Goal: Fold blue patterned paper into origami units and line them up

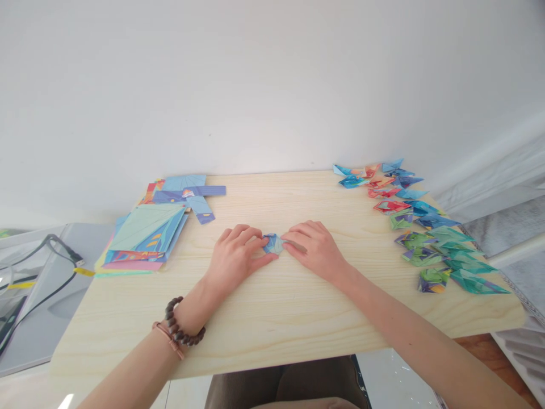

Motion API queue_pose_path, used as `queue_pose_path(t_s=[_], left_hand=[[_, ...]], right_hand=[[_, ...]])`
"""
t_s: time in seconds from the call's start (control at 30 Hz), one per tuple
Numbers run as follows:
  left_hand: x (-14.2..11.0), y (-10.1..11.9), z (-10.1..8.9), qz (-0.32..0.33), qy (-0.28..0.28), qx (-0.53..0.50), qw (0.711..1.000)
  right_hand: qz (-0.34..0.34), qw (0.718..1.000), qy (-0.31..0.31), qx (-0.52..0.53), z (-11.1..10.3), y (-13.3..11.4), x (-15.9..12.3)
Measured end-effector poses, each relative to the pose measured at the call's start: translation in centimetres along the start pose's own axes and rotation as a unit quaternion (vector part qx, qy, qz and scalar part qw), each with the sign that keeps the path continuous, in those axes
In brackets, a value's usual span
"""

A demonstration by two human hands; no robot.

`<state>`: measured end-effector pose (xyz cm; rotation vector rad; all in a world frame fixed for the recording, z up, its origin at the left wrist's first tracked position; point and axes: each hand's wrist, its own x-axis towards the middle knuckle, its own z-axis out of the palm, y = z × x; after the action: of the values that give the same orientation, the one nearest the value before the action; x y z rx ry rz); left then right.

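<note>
A small piece of folded blue origami paper (273,243) sits between my hands at the middle of the wooden table (272,318). My left hand (238,253) grips its left side, thumb along the near edge and fingers curled over the far one. On the other side, the thumb and forefinger of my right hand (315,248) pinch its right tip. Both hands rest low, at the tabletop. My fingers cover parts of the paper, so its full shape is hidden.
Stacked patterned paper sheets (145,230) lie at the left, with cut paper strips (200,196) behind. Several folded paper pieces (419,238) in red, blue and green line the right side. A wall (272,85) borders the back; cables (55,250) lie beyond the left edge.
</note>
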<state>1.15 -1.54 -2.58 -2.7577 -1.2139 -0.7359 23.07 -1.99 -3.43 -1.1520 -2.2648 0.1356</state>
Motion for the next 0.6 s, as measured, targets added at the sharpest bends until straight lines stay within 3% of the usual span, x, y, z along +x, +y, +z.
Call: queue_pose_path(t_s=[0.17, 0.33, 0.6], left_hand=[[-0.11, 0.25, 0.12, -0.021, 0.001, 0.002, 1.0], [-0.02, 0.46, 0.0, -0.027, 0.0, 0.008, 1.0], [0.09, 0.37, 0.03, -0.035, -0.002, 0.001, 0.999]], right_hand=[[0.012, 1.0, 0.013, 0.003, -0.08, -0.12, 0.05], [0.085, 0.995, 0.022, 0.047, 0.17, 0.15, 0.35], [0.124, 0.988, -0.006, 0.096, 0.21, 0.68, 0.65]])
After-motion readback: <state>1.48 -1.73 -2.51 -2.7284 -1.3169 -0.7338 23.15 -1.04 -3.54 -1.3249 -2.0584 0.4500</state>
